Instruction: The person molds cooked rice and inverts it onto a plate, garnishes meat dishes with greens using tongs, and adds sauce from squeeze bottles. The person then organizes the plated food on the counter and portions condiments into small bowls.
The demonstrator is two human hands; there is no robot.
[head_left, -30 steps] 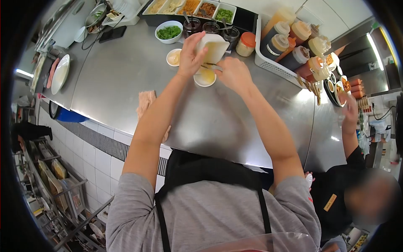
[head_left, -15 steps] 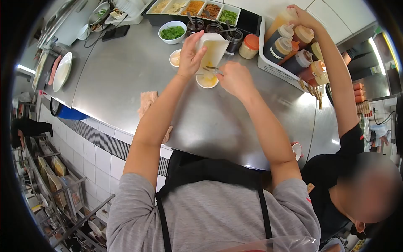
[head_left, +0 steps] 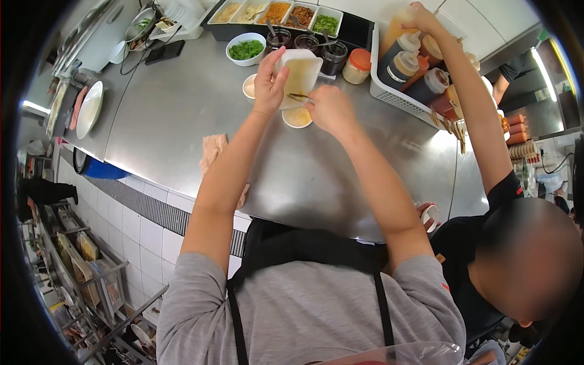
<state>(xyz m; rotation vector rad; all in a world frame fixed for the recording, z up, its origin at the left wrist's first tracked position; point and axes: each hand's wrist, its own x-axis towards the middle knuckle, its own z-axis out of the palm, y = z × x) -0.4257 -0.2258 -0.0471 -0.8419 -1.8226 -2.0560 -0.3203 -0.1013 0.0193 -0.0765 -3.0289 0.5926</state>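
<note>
My left hand (head_left: pixel 271 85) is closed on a white rectangular tub (head_left: pixel 310 61), tilted so its inside, smeared with something yellowish, faces me. In my right hand (head_left: pixel 332 109) is a metal spoon (head_left: pixel 298 95), its tip at the tub's mouth; most of its handle is hidden by my fingers. Just below the tub stands a small white bowl (head_left: pixel 297 125) with yellow contents. Another small white bowl (head_left: pixel 248 87), holding something pale orange, sits left of my left hand, partly covered by it.
Behind are a bowl of greens (head_left: pixel 246 50), dark jars (head_left: pixel 333 59), a red-lidded jar (head_left: pixel 357 66) and a topping tray (head_left: pixel 277 15). A co-worker's arm (head_left: pixel 465 91) reaches over the bottle basket (head_left: pixel 401 100) at right. A cloth (head_left: pixel 213 152) lies at left.
The spoon has risen slightly from the small bowl toward the tub. The tub and both my hands have shifted a little left. The co-worker's hand remains at the bottles.
</note>
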